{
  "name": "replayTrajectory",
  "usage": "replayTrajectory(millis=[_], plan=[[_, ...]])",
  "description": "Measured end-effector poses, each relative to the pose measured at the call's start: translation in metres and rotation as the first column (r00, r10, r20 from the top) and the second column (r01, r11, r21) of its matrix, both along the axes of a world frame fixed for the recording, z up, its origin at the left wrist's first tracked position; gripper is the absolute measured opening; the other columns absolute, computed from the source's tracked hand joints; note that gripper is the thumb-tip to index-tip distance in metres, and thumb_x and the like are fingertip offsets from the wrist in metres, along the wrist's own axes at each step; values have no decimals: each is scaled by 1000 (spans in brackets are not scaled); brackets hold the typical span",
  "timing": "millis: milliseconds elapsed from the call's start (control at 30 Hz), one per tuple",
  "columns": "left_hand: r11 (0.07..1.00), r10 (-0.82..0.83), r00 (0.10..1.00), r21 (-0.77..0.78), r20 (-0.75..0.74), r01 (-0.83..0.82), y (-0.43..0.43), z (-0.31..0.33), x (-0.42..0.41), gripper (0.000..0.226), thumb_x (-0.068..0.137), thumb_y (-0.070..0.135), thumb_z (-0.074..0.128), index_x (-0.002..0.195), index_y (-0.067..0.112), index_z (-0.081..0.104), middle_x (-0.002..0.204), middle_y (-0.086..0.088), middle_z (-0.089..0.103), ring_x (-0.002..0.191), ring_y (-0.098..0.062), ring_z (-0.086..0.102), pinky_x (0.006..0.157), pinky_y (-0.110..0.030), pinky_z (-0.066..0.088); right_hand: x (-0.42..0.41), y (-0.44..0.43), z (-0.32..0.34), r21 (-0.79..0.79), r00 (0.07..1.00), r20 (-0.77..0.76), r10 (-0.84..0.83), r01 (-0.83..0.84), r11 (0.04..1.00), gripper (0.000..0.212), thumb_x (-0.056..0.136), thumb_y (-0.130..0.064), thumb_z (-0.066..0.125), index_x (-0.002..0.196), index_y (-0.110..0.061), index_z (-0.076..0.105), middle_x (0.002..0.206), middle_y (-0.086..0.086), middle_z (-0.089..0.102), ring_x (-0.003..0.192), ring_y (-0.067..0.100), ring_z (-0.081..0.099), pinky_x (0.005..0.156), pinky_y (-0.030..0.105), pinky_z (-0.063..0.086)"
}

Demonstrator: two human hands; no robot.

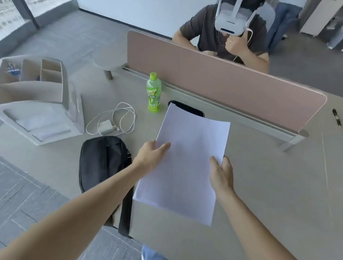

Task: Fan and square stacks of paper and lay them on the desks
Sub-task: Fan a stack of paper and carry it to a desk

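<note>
Fingers point(163, 146) of left hand point(152, 157) and right hand point(223, 174) pinch paper stack point(186, 167) at mid side edges, over near desk point(264, 187) edge. Likely light, floppy, sheets slip; best gripped both sides

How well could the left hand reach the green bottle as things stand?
Probably yes, once it lets go: the left hand pinches the paper stack, and nothing stands between it and the green bottle; the charger cable lies aside.
</note>
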State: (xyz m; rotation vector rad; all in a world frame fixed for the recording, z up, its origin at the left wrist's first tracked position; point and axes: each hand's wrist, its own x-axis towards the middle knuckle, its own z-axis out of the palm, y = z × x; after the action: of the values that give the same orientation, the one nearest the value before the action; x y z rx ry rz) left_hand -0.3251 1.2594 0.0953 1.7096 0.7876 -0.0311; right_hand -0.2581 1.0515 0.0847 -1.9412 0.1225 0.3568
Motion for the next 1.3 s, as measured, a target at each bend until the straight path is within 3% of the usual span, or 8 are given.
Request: replayTrajectory(millis=[200,467,633,800,867,967,1133,1300], plan=[[998,-17,986,56,-168,26,43,-40,74,24,91,45,59,79,24,61,76,2,64,66,-16,60,59,-27,43,66,49,-58,-59,981,-193,-8,-4,998,52,92,-41,47,133,-9,48,132,8,59,118,31,57,95,44,48],[992,-18,947,114,-321,57,84,-101,138,43,83,57,53,98,18,67,78,1,62,76,-25,60,66,-32,46,128,98,-104,-181,955,-295,-41,-14,983,41,95,-37,51,124,-8,47,112,7,63,95,30,60,75,37,48],[993,-5,917,109,-398,53,101,-123,164,43,82,58,49,68,18,47,64,2,45,63,-24,44,57,-31,33,145,117,-126,-240,948,-311,72,-151,959,35,95,-37,50,111,-7,45,104,9,60,88,29,59,65,35,43],[992,-14,896,107,-443,69,108,-137,177,45,95,56,45,68,19,44,70,-1,44,59,-20,41,56,-31,29,154,123,-130,-255,928,-350,126,-224,941,32,96,-34,50,108,-5,40,88,0,44,68,15,46,60,33,39],[990,-27,886,109,-463,87,111,-145,179,46,95,57,42,82,14,52,81,-3,47,67,-23,44,61,-32,31,156,124,-131,-260,921,-369,122,-229,938,33,94,-33,53,108,-5,41,96,2,47,74,17,49,59,31,39],[985,-9,875,145,-485,90,108,-144,178,51,94,58,39,112,12,52,93,-5,53,79,-25,50,63,-33,34,156,122,-133,-282,923,-377,79,-195,939,43,85,-36,55,110,-3,44,116,9,50,100,29,56,78,38,51],[950,15,868,279,-496,143,105,-140,175,40,90,41,30,97,8,52,99,-17,55,89,-34,47,72,-37,34,158,109,-138,-245,896,-444,-2,-119,962,50,76,-31,52,115,1,52,121,15,50,120,27,39,85,35,49],[964,40,845,244,-533,109,104,-142,178,48,75,49,22,80,12,53,103,-24,54,107,-38,42,91,-45,40,159,107,-131,-89,864,-503,-15,-35,995,17,72,-29,56,76,-15,49,98,7,49,81,23,44,56,26,38]])
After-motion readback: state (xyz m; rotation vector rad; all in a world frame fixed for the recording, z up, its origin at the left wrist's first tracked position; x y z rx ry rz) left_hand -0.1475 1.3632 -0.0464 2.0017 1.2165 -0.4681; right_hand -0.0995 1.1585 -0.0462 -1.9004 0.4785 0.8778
